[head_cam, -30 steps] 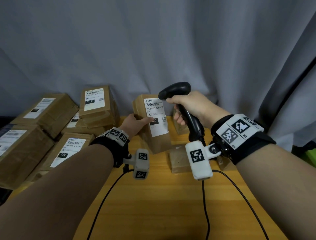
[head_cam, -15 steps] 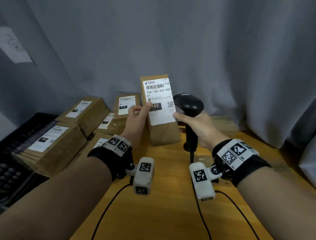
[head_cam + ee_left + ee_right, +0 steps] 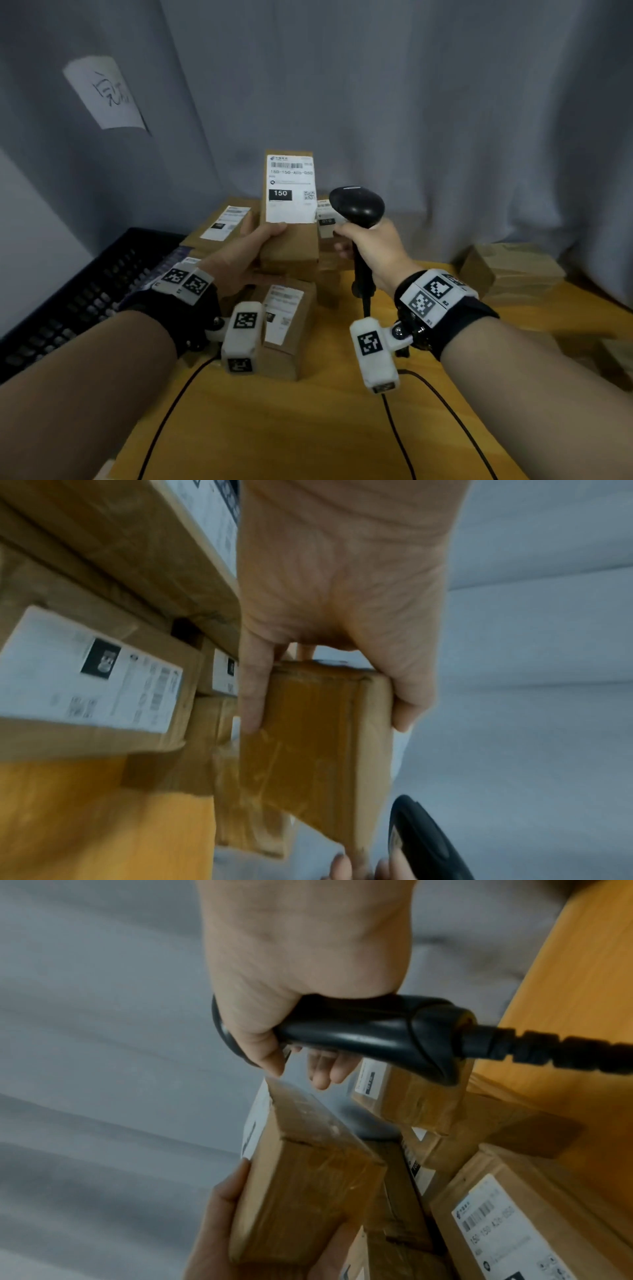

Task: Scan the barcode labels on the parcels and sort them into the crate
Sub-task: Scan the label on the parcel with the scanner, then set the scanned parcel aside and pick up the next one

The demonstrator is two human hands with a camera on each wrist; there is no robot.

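Note:
My left hand [image 3: 260, 240] grips the lower end of a brown cardboard parcel [image 3: 291, 246] and holds it upright above the pile, its white label [image 3: 290, 192] marked "150" facing me. The left wrist view shows the thumb and fingers clamping the parcel's [image 3: 318, 737] end. My right hand [image 3: 366, 243] grips the handle of a black barcode scanner [image 3: 358, 205] just right of the parcel, its head level with the label's lower part. The scanner [image 3: 369, 1034] and parcel [image 3: 308, 1177] also show in the right wrist view. A black crate [image 3: 85, 291] sits at the left.
Several labelled parcels [image 3: 222, 222] are piled behind and below my hands, one [image 3: 284, 318] lying nearest on the wooden table [image 3: 308, 428]. Plain brown boxes [image 3: 510, 270] stand at the right. The scanner cable [image 3: 445, 428] trails over the table. A grey curtain hangs behind.
My left hand has lifted the parcel off the table and holds it higher and upright. The scanner has swung from over the parcel to its right side. My view has turned left, revealing the crate.

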